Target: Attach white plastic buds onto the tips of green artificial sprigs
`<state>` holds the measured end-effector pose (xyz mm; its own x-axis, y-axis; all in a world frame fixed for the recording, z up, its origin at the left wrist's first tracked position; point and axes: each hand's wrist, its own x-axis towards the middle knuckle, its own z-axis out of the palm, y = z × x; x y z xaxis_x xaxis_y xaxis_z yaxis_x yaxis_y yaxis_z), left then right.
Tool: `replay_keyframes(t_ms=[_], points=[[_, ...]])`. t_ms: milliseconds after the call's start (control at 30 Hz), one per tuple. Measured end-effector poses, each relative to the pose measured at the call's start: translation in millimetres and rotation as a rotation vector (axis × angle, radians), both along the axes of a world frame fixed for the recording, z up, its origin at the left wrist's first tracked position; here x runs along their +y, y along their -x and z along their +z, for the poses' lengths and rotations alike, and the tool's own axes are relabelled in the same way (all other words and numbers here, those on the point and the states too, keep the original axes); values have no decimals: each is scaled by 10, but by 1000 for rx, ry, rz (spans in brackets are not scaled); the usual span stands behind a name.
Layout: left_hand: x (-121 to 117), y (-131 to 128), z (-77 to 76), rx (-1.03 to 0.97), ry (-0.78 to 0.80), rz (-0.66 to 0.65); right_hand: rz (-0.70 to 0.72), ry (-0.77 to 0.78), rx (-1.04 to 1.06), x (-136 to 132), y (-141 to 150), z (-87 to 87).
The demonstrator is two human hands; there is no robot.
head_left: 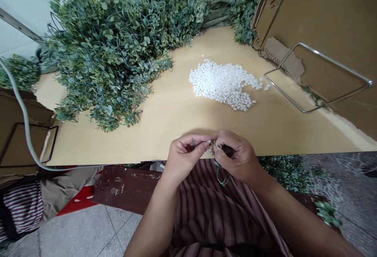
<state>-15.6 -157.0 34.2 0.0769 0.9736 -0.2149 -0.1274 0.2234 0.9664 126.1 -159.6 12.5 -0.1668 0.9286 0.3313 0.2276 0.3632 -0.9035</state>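
My left hand point(187, 155) and my right hand point(238, 155) meet over the table's front edge, thumbs and fingers pinched close together. Between the left fingertips a small white piece point(209, 142) just shows. The right fingers are closed on a thin green artificial stem point(222, 175), which curls down in a loop below them. Whether the white piece and the stem touch is too small to tell. Farther back lies a loose pile of small white plastic pieces point(220, 82), apart from both hands.
A large heap of artificial green foliage point(118, 44) covers the table's point(167, 111) left and back. On the right, a bent metal wire frame point(312, 46) stands before a cardboard box point(330, 13). A pale cable point(25, 119) hangs at left. More foliage point(282, 172) lies below the table.
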Motion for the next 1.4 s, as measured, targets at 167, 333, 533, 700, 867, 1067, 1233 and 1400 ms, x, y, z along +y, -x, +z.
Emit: replay_keyframes(t_ms=[167, 333, 533, 700, 867, 1067, 1233, 1400], points=[[-7, -24, -3, 22, -28, 19, 4, -36, -11, 3, -2, 9], [-9, -33, 9, 26, -45, 37, 8, -25, 0, 0, -4, 2], [-16, -48, 17, 45, -73, 61, -3, 31, 12, -4, -4, -16], [-20, -49, 20, 57, -137, 26, -27, 35, 25, -10, 7, -27], [-18, -15, 1, 76, -142, -7, -38, 20, 36, -10, 9, -27], [9, 18, -52, 28, -87, -60, -31, 7, 79, -14, -6, -15], [29, 17, -76, 32, -120, -68, -19, 16, 84, -21, -21, -48], [47, 7, -77, 27, -158, -70, -13, 14, 88, -15, -17, -80]])
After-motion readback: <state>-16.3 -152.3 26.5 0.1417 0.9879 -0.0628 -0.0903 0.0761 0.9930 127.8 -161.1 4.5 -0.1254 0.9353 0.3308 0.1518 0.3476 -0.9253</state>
